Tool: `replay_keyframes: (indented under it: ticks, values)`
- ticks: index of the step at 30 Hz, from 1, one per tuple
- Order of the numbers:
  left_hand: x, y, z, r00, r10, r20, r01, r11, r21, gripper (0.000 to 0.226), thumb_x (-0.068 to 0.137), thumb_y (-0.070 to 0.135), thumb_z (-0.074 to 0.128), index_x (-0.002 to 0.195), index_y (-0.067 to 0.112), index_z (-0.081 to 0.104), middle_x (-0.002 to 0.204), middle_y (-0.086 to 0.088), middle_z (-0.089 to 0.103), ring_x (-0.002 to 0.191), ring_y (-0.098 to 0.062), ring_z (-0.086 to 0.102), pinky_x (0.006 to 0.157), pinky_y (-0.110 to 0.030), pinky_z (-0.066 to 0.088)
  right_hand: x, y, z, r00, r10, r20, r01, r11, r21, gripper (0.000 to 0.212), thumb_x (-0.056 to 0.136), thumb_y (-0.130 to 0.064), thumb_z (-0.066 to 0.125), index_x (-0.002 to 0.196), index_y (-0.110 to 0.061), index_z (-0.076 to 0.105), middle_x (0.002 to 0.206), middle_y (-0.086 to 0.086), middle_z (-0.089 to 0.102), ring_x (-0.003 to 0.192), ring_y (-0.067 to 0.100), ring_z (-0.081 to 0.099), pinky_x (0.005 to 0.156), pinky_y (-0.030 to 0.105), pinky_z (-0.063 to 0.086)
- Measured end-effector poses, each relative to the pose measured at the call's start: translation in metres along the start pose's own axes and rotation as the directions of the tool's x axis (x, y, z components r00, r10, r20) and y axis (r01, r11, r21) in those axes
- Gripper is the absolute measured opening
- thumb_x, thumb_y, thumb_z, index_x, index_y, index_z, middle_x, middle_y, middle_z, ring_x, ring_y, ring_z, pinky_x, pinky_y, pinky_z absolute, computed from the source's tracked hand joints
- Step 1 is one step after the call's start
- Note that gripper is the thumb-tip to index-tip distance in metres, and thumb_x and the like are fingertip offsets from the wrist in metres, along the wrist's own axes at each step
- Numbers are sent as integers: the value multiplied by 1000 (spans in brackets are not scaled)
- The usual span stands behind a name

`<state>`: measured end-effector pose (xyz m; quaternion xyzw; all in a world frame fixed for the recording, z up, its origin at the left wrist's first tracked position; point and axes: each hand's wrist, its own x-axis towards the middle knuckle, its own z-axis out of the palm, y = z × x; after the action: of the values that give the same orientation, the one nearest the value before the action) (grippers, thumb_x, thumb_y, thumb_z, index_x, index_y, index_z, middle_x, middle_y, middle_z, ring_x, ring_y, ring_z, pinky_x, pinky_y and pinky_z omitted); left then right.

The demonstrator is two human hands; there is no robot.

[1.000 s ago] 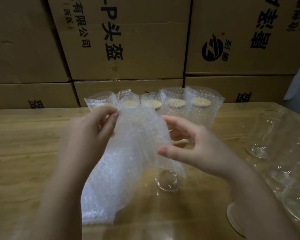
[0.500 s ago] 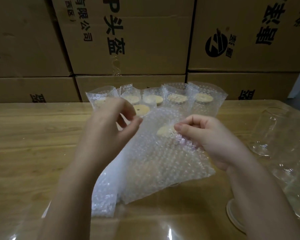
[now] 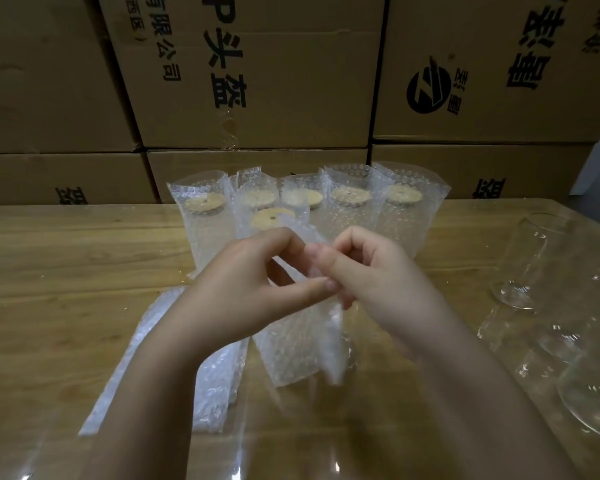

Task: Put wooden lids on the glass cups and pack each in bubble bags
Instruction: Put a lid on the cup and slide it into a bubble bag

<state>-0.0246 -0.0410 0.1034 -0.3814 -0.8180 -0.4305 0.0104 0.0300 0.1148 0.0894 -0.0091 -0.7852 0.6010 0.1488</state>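
A clear bubble bag hangs over the wooden table, held at its top edge. My left hand and my right hand both pinch that edge, fingertips meeting at the middle. A lidded glass cup with a wooden lid stands just behind my hands, without a bag. Behind it stands a row of several bagged cups, each showing a wooden lid through the bubble wrap. More flat bubble bags lie on the table under my left forearm.
Bare glass cups lie and stand at the right side of the table, some near its right edge. Stacked cardboard boxes form a wall right behind the table.
My hands have come together at the bag's top edge. The bag, spread wide before, now hangs narrower and more upright. The lidded cup behind it has come into view.
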Motion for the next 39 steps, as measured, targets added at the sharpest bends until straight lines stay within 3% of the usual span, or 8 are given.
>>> replay_keyframes:
  ticks: [6,13,17,21,25,30,35,39]
  values:
    - [-3,-5,-7,999,-22,43,18,995,102,35,66,66,66,86,37,62,89,24,64,77,-1,65,60,-14,48,1,-1,3,995,-6,97,1,999,45,9,89,-13,65,83,-20,66,71,-7,70,65,2,64,61,17,50]
    - [-4,-4,-15,989,-52,135,56,998,-22,30,71,54,60,89,32,68,85,15,72,75,-6,69,61,-19,54,1,0,2,996,-20,83,21,1000,-8,8,83,-26,69,79,-19,66,64,-8,67,61,1,62,65,22,51]
    - [-5,-8,-19,988,-144,48,147,986,-73,3,81,21,68,83,20,67,79,9,72,69,-9,68,57,-19,53,0,-1,-2,997,-36,68,37,999,-10,10,85,-25,67,79,-18,64,70,-8,69,68,9,66,70,27,54]
    - [-9,-10,-23,959,-202,-201,246,942,226,14,84,15,59,91,27,55,80,10,64,69,-8,60,57,-23,49,-2,-5,-4,999,-44,29,45,999,-21,11,84,-26,63,76,-20,58,84,-3,73,83,17,70,84,47,55]
    - [-9,-9,-17,852,-149,-502,484,592,644,25,91,12,45,110,26,38,90,8,61,63,-22,47,49,-27,28,-4,-7,-2,998,-68,-6,68,998,-7,13,77,-26,60,74,-17,52,74,-8,72,75,9,70,75,37,57]
    - [-6,1,-6,877,-134,-462,429,654,624,33,91,33,47,121,28,34,86,8,61,67,-20,55,47,-25,27,-4,-5,7,995,-94,19,94,996,4,12,83,-20,60,73,-19,54,75,-7,72,75,9,69,75,38,56]
    - [-15,0,-17,939,-208,-272,340,665,665,33,93,18,46,119,32,33,93,10,62,77,-18,60,61,-37,51,-3,-2,8,992,-109,-60,104,992,-73,17,85,-26,63,71,-21,56,79,-1,71,78,18,68,80,48,55]
    - [-25,6,-30,903,-144,-405,381,705,599,17,93,17,48,105,28,47,83,4,64,74,-25,59,60,-39,48,-5,-2,7,949,-240,-204,149,914,-378,20,87,-28,63,70,-26,51,75,-11,64,66,4,60,58,19,49]
